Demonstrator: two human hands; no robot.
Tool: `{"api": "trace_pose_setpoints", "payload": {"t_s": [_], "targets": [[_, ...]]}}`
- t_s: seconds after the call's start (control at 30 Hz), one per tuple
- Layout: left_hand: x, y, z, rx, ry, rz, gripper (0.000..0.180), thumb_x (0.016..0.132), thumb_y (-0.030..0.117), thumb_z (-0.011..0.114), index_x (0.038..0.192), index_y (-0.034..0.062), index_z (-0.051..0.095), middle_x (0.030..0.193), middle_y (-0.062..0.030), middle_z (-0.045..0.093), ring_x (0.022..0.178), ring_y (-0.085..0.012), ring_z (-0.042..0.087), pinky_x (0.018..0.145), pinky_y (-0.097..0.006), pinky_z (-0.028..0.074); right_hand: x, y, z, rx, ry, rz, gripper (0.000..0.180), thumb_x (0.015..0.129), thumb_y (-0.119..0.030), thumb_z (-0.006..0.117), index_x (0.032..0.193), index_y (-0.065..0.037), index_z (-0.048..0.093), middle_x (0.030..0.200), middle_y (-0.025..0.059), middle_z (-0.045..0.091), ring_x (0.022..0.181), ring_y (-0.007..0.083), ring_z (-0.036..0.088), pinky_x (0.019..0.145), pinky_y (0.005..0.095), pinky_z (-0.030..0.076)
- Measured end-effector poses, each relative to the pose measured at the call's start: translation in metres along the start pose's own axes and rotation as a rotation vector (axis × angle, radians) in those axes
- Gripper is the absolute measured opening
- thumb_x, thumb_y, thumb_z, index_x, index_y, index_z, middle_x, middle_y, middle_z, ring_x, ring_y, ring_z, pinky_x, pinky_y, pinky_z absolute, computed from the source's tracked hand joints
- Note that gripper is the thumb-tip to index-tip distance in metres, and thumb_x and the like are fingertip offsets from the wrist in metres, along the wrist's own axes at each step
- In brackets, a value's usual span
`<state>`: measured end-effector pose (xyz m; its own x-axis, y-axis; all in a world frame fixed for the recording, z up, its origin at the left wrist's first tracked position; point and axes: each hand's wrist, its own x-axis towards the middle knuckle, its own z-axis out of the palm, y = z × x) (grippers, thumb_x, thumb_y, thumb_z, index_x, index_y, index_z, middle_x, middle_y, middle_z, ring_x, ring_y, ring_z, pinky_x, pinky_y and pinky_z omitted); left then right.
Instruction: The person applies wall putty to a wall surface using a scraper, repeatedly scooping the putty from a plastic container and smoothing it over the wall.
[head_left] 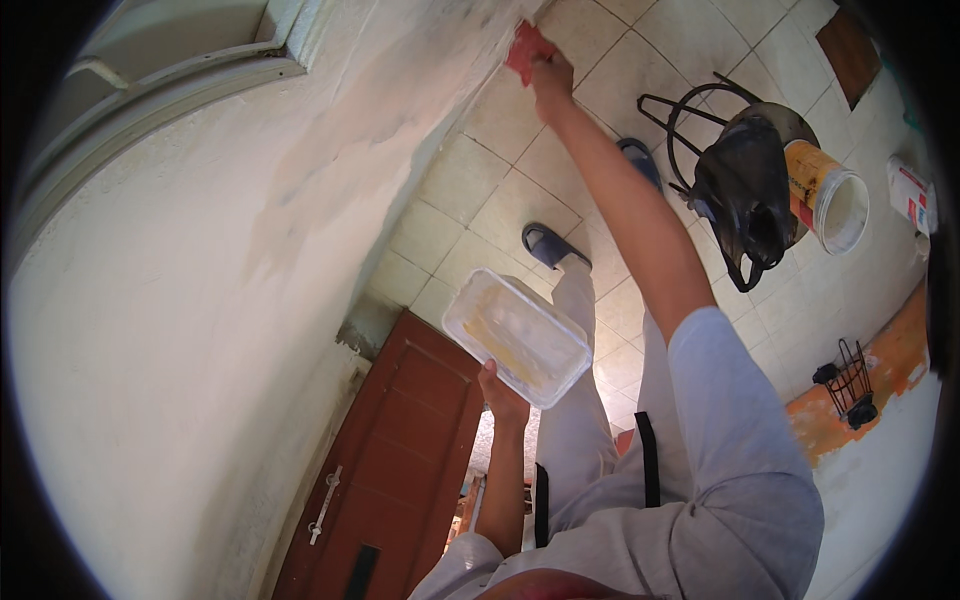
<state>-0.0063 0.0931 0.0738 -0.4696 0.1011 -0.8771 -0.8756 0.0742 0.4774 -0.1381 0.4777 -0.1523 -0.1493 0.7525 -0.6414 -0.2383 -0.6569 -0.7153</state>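
Note:
My left hand point(503, 398) grips the near edge of a shallow white plastic tub point(560, 325), thumb on its rim. A smear of yellowish-white paste coats the inside of the tub. Stretched far forward, my right hand point(552, 82) is closed around a flat red scraper point(528, 50), its shape partly hidden by the fingers. The scraper is at the edge of the pale wall point(200, 300); whether it touches cannot be made out. A damp-looking beige patch point(340, 180) spreads over the wall beside it.
Tiles point(470, 190) cover the floor under my sandals point(552, 245). To the right, a stool point(690, 110) carries a black plastic bag point(742, 190) and an orange-and-white bucket point(840, 205). A brown door point(400, 450) stands at lower left; a wire rack point(850, 385) hangs at right.

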Motion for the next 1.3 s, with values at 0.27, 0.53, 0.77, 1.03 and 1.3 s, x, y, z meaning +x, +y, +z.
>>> {"api": "trace_pose_setpoints", "payload": {"t_s": [0.27, 0.53, 0.77, 1.03, 1.3], "targets": [[0.006, 0.001, 0.002, -0.020, -0.007, -0.009, 0.079, 0.091, 0.046, 0.063, 0.151, 0.0023, 0.037, 0.147, -0.0104, 0.049, 0.136, -0.0274, 0.046, 0.113, -0.042, 0.038, 0.072, 0.035, 0.006, 0.106, -0.109, 0.040, 0.027, 0.098, -0.005, 0.057, 0.122, -0.002, 0.067, 0.106, 0.0037, 0.069, 0.091, 0.0117, 0.063, 0.080, 0.0268, 0.052], [0.012, 0.008, -0.001, 0.061, 0.032, -0.027, 0.080, 0.090, 0.052, 0.057, 0.154, 0.0075, 0.035, 0.146, -0.0107, 0.047, 0.136, -0.0298, 0.046, 0.111, -0.044, 0.041, -0.050, 0.000, 0.034, -0.094, -0.172, -0.054, 0.036, 0.098, -0.002, 0.053, 0.132, -0.001, 0.063, 0.110, 0.0056, 0.069, 0.098, 0.0122, 0.063, 0.084, 0.0284, 0.050], [0.023, 0.003, -0.007, -0.082, 0.006, -0.068, 0.081, 0.089, 0.046, 0.064, 0.152, 0.0029, 0.037, 0.147, -0.0106, 0.048, 0.135, -0.0281, 0.046, 0.113, -0.042, 0.038, -0.020, 0.007, -0.003, 0.032, -0.176, 0.040, 0.040, 0.097, 0.004, 0.048, 0.134, 0.000, 0.062, 0.130, 0.0078, 0.068, 0.109, 0.0144, 0.065, 0.089, 0.0271, 0.052], [0.029, -0.002, -0.010, -0.085, 0.037, -0.079, 0.079, 0.090, 0.046, 0.064, 0.151, 0.0032, 0.037, 0.146, -0.0099, 0.049, 0.135, -0.0275, 0.047, 0.112, -0.042, 0.038, 0.090, 0.021, 0.002, 0.106, -0.095, 0.044, 0.036, 0.096, 0.002, 0.048, 0.129, -0.001, 0.063, 0.112, 0.0063, 0.070, 0.092, 0.0143, 0.067, 0.067, 0.0281, 0.052], [0.020, 0.007, -0.005, -0.042, -0.036, -0.050, 0.077, 0.090, 0.044, 0.065, 0.150, 0.0033, 0.039, 0.144, -0.0093, 0.051, 0.135, -0.0267, 0.047, 0.114, -0.041, 0.037, -0.017, -0.013, 0.037, 0.032, -0.125, -0.075, 0.039, 0.099, -0.001, 0.050, 0.136, -0.001, 0.062, 0.113, 0.0051, 0.071, 0.102, 0.0127, 0.064, 0.091, 0.0261, 0.050]]}}
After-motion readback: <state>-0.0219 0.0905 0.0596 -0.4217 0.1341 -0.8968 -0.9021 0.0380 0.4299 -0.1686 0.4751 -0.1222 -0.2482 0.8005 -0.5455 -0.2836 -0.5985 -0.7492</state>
